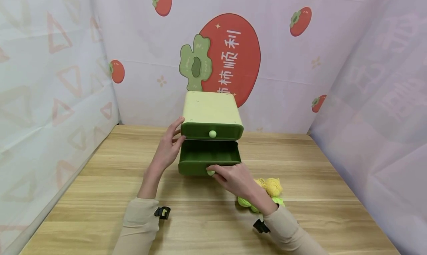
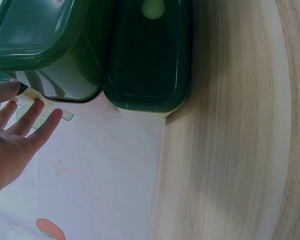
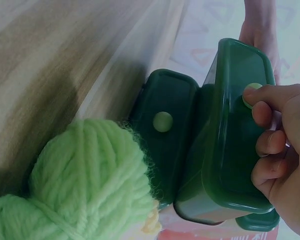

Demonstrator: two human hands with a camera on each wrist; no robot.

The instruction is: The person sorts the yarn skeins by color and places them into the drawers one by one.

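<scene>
A small cabinet (image 1: 213, 108) with a cream casing and green drawers stands on the table. Its middle drawer (image 1: 197, 168) is pulled out, and the visible part of its inside holds nothing. The top drawer (image 1: 197, 131) and the bottom drawer (image 2: 147, 60) are closed. My right hand (image 1: 238, 179) pinches the pale green knob (image 3: 251, 95) of the middle drawer between thumb and finger. On the cabinet's left side, near the top drawer, my left hand (image 1: 166, 147) rests with extended fingers (image 2: 45, 130). The right forearm partly hides the yarn balls.
Yellow yarn balls (image 1: 274, 187) and light green yarn balls (image 3: 90, 175) lie on the wooden table (image 1: 110, 195) right of the cabinet, close under my right wrist. Printed cloth walls (image 1: 143, 95) stand behind and at both sides.
</scene>
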